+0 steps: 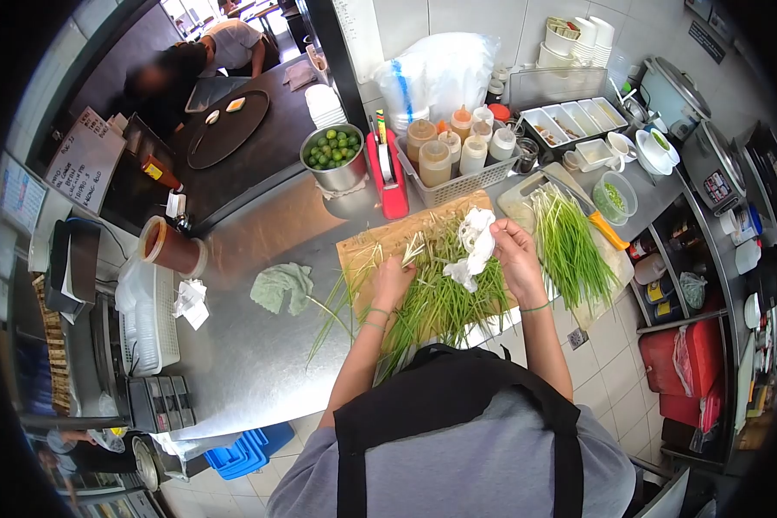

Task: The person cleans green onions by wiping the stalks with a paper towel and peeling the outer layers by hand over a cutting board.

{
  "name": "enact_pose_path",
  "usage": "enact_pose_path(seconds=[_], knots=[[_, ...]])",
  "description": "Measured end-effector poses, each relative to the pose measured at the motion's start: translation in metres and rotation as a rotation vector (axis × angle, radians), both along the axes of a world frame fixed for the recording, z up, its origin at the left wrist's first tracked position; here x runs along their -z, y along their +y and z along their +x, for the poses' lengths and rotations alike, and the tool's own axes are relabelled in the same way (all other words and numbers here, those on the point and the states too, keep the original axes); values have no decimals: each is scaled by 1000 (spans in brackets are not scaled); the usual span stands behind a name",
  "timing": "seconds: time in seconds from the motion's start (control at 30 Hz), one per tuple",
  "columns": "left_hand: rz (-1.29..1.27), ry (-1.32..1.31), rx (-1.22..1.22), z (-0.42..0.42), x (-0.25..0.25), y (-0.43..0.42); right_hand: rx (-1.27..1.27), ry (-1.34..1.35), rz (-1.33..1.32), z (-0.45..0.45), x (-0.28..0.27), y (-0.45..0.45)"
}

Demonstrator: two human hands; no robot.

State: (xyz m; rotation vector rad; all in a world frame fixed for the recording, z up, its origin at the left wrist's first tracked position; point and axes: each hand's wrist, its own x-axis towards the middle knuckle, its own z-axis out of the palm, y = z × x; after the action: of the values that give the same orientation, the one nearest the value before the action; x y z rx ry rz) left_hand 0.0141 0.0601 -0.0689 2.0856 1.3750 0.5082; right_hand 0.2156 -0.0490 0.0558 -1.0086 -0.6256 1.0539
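Observation:
My left hand (393,281) is closed around a small bunch of thin spring onions (414,249), their white ends pointing up past the fingers. In my right hand (516,249) a crumpled white paper towel (475,246) is pinched above the pile. Beneath both hands, loose spring onions (445,306) lie spread over a sheet of brown paper (361,252). To the right, another bundle of spring onions (570,242) rests on a cutting board (613,293), beside a knife with an orange handle (609,231).
A basket (466,186) of squeeze bottles, a red tape dispenser (388,177) and a pot of green citrus (335,164) line the back. On the left lie a green cloth (282,287) and a white basket (151,332). Someone bends over the far counter (259,129).

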Motion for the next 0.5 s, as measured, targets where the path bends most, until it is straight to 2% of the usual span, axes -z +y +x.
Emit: enact_pose_path(seconds=[0.1,0.2,0.37,0.5], knots=[[7,123,-74,-2,6,7,6,-5,13,4,2,-1],[-47,84,-18,-4,5,3,29,-11,9,5,4,-4],[-126,231,18,3,-12,-10,8,-7,9,-4,-1,-1],[-122,126,-11,-4,-3,-5,-19,30,22,-3,5,1]])
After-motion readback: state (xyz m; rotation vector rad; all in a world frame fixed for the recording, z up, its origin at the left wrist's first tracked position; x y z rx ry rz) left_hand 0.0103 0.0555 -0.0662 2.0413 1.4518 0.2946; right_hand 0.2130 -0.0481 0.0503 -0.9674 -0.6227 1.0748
